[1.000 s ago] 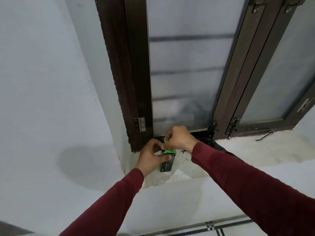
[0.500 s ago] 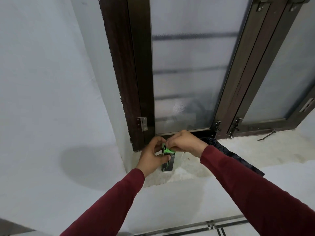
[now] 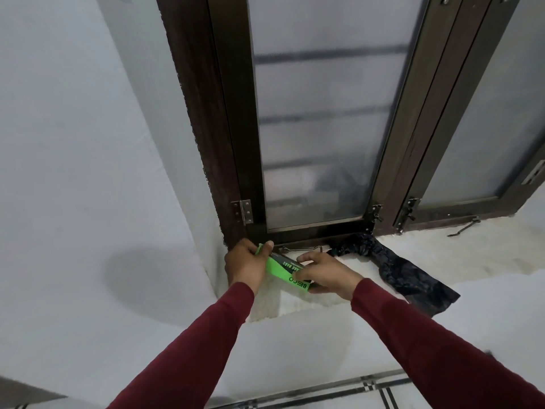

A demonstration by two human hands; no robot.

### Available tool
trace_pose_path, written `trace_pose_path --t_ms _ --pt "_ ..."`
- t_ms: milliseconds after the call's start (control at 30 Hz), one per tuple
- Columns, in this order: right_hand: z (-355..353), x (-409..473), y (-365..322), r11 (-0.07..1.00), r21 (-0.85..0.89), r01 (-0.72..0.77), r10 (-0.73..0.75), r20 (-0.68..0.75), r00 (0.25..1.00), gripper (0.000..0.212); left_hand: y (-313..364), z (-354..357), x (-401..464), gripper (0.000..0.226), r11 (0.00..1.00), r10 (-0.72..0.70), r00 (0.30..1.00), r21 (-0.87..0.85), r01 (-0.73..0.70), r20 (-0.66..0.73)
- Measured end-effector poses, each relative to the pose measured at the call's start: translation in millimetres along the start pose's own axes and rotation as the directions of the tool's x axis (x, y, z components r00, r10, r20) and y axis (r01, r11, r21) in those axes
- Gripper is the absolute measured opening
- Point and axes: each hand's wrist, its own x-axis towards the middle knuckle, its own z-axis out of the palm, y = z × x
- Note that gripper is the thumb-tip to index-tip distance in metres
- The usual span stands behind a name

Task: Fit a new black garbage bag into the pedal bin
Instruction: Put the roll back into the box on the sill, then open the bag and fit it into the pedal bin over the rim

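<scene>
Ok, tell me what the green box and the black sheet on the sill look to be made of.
Green box: likely printed cardboard, with flat faces, crisp edges and matte lettering.
Black sheet: seemingly thin plastic film, crinkled, limp, faintly glossy, draping over the sill edge.

Soft, dim daylight filters through the frosted window (image 3: 318, 119) above the hands; wide-angle bending at edges.

wall (image 3: 73, 172): pale, plain, left of frame | window frame (image 3: 230, 128): dark wood, frosted panes, top centre | sill (image 3: 472, 252): stained stone, right | floor (image 3: 383, 399): striped tiles, bottom
</scene>
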Motion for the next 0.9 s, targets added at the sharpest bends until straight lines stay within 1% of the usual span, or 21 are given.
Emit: trace_pose_path --t_ms 67,133,200,267,367,467,500,533,600,633,700,733,767,800,833,867,900 --pt "7 13 6 0.999 0.009 0.04 -0.038 -0.138 0.99 0.045 -1 -2 5 0.033 0.984 -0.04 0.998 0.174 0.03 0.057" --pt "11 25 9 0.999 0.003 0.042 -0.041 -0.22 0.975 0.044 -2 -4 8 0.028 0.935 -0.049 0.993 0.356 0.007 0.11" --pt "15 36 8 0.999 -0.023 0.045 -0.05 -0.268 0.962 0.046 -1 -6 9 0.022 0.884 -0.043 0.988 0.466 -0.033 0.151" --pt "22 45 4 0.998 -0.047 0.044 -0.057 -0.31 0.949 0.045 -1 -7 8 0.022 0.846 -0.033 0.983 0.529 -0.068 0.179" --pt "32 57 -2 0.999 0.014 0.039 -0.033 -0.306 0.951 0.035 0 -11 6 0.022 0.78 0.009 0.982 0.613 -0.126 0.191" --pt "37 63 -2 0.988 0.15 0.049 -0.014 -0.226 0.974 0.031 -1 -13 4 0.027 0.709 0.064 0.973 0.676 -0.201 0.222" --pt "36 62 0 0.983 0.179 0.051 -0.014 -0.199 0.98 0.029 1 -13 3 0.028 0.686 0.081 0.967 0.691 -0.229 0.24" --pt "34 60 1 0.984 0.163 0.069 -0.037 -0.192 0.981 0.028 3 -13 2 0.025 0.677 0.1 0.963 0.693 -0.25 0.25" --pt "22 50 5 0.984 0.019 0.178 -0.167 -0.264 0.95 0.024 11 -8 1 0.018 0.656 0.118 0.951 0.696 -0.291 0.286" --pt "14 45 6 0.967 -0.059 0.247 -0.252 -0.331 0.909 0.023 16 -4 0 0.017 0.639 0.145 0.94 0.696 -0.328 0.31" --pt "-10 36 11 0.902 -0.25 0.352 -0.431 -0.464 0.774 0.024 29 10 -3 0.018 0.643 0.247 0.913 0.65 -0.405 0.325" --pt "-25 34 15 0.851 -0.392 0.35 -0.515 -0.488 0.704 0.026 36 17 -6 0.019 0.669 0.295 0.9 0.603 -0.435 0.322" --pt "-39 34 19 0.777 -0.555 0.298 -0.586 -0.463 0.665 0.031 44 25 -8 0.02 0.696 0.333 0.888 0.554 -0.458 0.316" --pt "-52 34 24 0.684 -0.699 0.206 -0.62 -0.409 0.67 0.04 51 34 -11 0.021 0.724 0.353 0.882 0.506 -0.469 0.313" --pt "-64 35 31 0.594 -0.798 0.101 -0.612 -0.367 0.701 0.048 58 46 -14 0.021 0.761 0.351 0.88 0.451 -0.467 0.319" --pt "-70 36 35 0.52 -0.854 0.01 -0.583 -0.347 0.735 0.053 62 53 -15 0.02 0.814 0.325 0.887 0.381 -0.439 0.327" --pt "-78 38 42 0.476 -0.877 -0.065 -0.544 -0.352 0.761 0.054 68 66 -17 0.018 0.867 0.286 0.891 0.3 -0.397 0.354"
